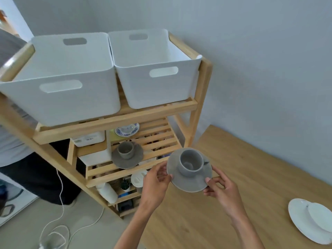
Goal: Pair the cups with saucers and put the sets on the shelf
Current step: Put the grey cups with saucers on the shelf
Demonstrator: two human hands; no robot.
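Note:
I hold a grey saucer (194,182) with a grey cup (190,163) standing on it, in the air between the table and the wooden shelf (158,135). My left hand (156,182) pinches the saucer's left rim and my right hand (221,189) grips its right rim. On the shelf's middle level sits another grey cup (125,150) on a grey saucer (138,157), and behind it a blue-patterned cup and saucer (127,130). A white cup (321,218) on a white saucer (298,218) rests on the table at the right edge.
Two white bins (59,97) (154,87) fill the shelf's top level. White boxes (89,141) stand on the middle level's left. Bottles, a small plant and a white lid sit lower down. The wooden table (215,221) meets the grey wall. White cables (59,229) lie on the floor.

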